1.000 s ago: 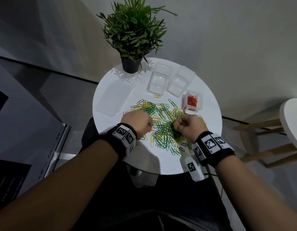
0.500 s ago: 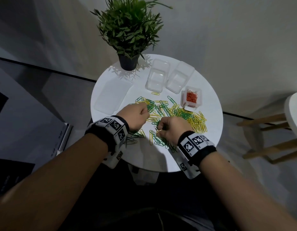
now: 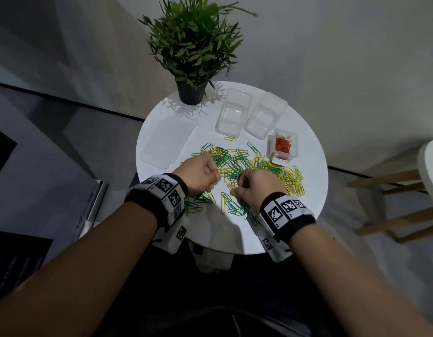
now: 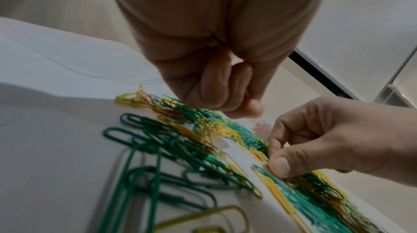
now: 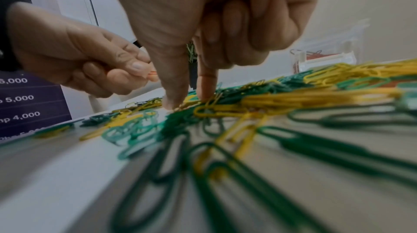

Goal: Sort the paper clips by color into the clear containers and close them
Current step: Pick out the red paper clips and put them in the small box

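Note:
Green and yellow paper clips (image 3: 244, 164) lie mixed in a pile on the round white table (image 3: 230, 229), with a few orange ones among them. My left hand (image 3: 214, 175) hovers over the pile's left side and pinches an orange paper clip (image 5: 151, 73) between thumb and forefinger. My right hand (image 3: 235, 188) is just to its right, thumb and forefinger tips down in the pile (image 5: 187, 100), pinching a clip whose colour I cannot make out. One clear container (image 3: 281, 147) holds orange clips. Two empty clear containers (image 3: 233, 115) (image 3: 264, 117) stand behind the pile.
Clear lids (image 3: 165, 142) lie flat at the table's left. A potted plant (image 3: 191, 57) stands at the far edge. A single yellow clip (image 3: 230, 139) lies before the empty containers. A wooden stool (image 3: 429, 161) is off to the right.
My right hand has moved left from the pile's right part to its middle and put thumb and forefinger down into the clips. My left hand has stayed at the left side.

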Demonstrator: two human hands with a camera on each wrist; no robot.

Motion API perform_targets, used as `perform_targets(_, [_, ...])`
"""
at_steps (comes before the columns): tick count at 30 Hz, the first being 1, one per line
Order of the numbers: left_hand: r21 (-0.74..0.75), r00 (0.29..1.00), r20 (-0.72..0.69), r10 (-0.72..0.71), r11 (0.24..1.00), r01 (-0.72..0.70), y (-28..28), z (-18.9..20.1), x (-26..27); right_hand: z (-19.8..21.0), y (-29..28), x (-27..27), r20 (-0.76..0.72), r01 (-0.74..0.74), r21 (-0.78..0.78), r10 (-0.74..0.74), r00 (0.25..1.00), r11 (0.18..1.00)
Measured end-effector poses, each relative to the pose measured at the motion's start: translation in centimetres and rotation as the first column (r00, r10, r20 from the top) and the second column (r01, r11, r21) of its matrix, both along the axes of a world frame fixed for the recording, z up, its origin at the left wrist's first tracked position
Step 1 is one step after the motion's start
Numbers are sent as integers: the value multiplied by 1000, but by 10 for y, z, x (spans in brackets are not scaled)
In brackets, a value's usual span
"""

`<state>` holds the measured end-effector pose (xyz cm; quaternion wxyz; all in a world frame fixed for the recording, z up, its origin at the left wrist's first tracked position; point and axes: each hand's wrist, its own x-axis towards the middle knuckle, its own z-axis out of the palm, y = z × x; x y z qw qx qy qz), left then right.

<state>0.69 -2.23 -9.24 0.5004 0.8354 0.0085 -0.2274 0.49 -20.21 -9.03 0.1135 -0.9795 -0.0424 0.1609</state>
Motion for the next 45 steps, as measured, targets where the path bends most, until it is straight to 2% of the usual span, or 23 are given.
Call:
perform_targets(3, [47, 999, 2, -45, 998, 45, -2, 2, 2, -1, 3, 2, -53, -16, 58, 19, 998, 998])
perform_targets(6, [184, 989, 18, -150, 972, 144, -6, 7, 5, 1, 0, 0, -112, -23, 136, 38, 993, 990])
perform_targets(9, [337, 963, 28, -270, 909, 245, -8, 10, 5, 3, -6, 1, -62, -9, 160, 19, 998, 987])
perform_targets(12, [409, 948, 99, -304, 881, 240, -7, 12, 6, 4, -7, 4, -22, -19, 177, 23, 999, 984])
perform_targets(17, [574, 886, 136, -443, 764, 294, -7, 15, 7, 3, 0, 6, -58, -87, 122, 95, 994, 989])
perform_targets(23, [646, 855, 190, -483, 717, 261, -1, 13, 12, 9, -8, 6, -34, -77, -1, 77, 996, 997])
perform_targets(26, [641, 839, 196, -507, 714, 282, -6, 13, 13, 8, -5, 6, 7, -59, 12, 59, 998, 998])
perform_targets(30, [694, 819, 161, -551, 653, 302, -17, 11, 13, 9, -2, 14, 68, 17, 27, -19, 998, 999])
perform_targets(35, [763, 828, 125, -546, 587, 272, -27, 9, 13, 9, -2, 38, 22, 48, 74, -49, 999, 996])
perform_targets(40, [743, 854, 51, -518, 590, 314, -26, 9, 13, 2, 0, 41, -57, 69, 103, -63, 996, 992])
perform_targets(45, [727, 857, 10, -515, 592, 348, -23, 7, 10, 9, 0, 53, -7, 150, 100, -150, 989, 984])
